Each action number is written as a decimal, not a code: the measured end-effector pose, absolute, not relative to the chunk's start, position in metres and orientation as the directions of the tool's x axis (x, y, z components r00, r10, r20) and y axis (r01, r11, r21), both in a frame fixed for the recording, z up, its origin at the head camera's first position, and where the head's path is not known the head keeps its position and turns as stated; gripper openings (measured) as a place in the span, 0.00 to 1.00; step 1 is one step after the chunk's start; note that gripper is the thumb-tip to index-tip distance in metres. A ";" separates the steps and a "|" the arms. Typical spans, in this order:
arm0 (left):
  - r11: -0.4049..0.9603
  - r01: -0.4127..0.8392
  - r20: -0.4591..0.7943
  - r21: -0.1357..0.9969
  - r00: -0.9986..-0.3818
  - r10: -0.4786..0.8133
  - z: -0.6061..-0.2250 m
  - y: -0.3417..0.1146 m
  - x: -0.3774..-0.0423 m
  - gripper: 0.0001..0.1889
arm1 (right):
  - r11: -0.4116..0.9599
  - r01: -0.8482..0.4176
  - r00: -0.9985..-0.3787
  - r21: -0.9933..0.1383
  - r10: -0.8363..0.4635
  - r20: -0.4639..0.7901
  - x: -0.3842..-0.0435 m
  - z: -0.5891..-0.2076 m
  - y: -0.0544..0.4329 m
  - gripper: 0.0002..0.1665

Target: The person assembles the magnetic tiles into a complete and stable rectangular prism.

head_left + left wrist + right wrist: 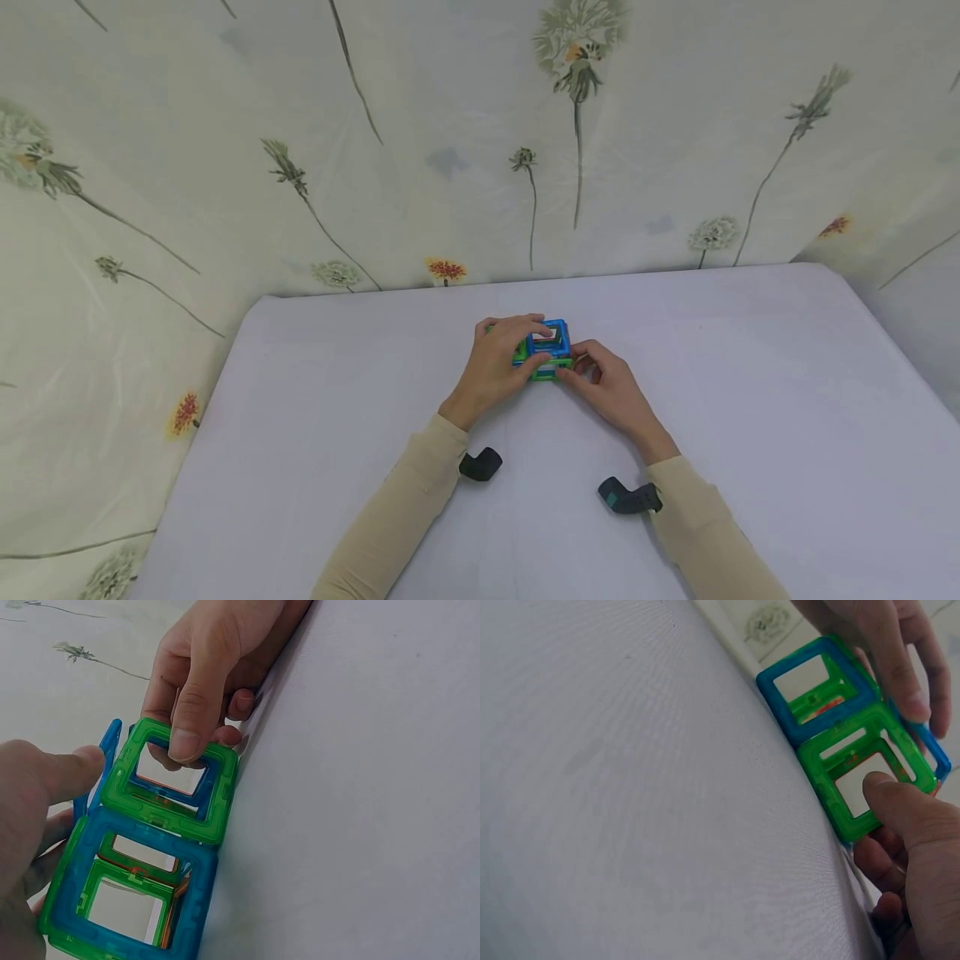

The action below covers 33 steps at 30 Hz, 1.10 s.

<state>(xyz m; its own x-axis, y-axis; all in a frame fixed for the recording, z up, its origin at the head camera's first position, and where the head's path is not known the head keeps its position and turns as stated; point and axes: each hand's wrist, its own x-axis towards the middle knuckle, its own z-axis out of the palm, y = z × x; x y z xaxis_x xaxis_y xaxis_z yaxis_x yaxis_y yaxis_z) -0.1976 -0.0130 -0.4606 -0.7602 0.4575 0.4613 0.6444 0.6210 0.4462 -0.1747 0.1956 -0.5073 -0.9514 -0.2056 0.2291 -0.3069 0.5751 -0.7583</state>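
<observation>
Two joined cubes of green and blue magnetic tiles (564, 337) stand near the table's far edge. The tiles are square frames with open middles. My left hand (498, 362) holds the structure from the left, reaching over its top. Its thumb touches a blue tile (112, 746), which slants at the top of the right-hand cube. At the right end, my right hand (611, 392) pinches the cube, its thumb across the green front tile (825, 796) and its fingers behind. The left-hand cube has a blue front tile (202, 892). Parts of the left fingers are hidden behind the tiles.
A pale cloth covers the table (750, 375). Behind it hangs a curtain (450, 108) printed with dandelions. A dark wrist camera (480, 464) sits by the left sleeve, and another camera (628, 497) by the right.
</observation>
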 end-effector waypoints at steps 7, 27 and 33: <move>0.628 0.646 0.457 0.435 -0.759 0.464 -0.461 -0.012 -0.197 0.14 | 0.576 -0.294 -0.955 -0.763 -0.206 0.212 -0.174 -0.506 0.195 0.16; 0.621 0.634 0.427 0.461 -0.772 0.470 -0.459 -0.014 -0.196 0.13 | 0.578 -0.299 -0.954 -0.759 -0.208 0.217 -0.174 -0.506 0.196 0.17; 0.632 0.627 0.418 0.455 -0.777 0.470 -0.459 -0.014 -0.196 0.13 | 0.572 -0.306 -0.951 -0.761 -0.209 0.225 -0.174 -0.507 0.196 0.16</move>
<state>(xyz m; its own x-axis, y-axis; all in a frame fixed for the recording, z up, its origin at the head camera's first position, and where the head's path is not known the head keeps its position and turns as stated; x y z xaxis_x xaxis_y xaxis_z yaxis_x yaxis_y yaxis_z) -0.1956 -0.0138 -0.4588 -0.7775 0.4701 0.4178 0.6269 0.6321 0.4554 -0.1744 0.1959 -0.5071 -0.9515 -0.2094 0.2255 -0.3062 0.5724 -0.7606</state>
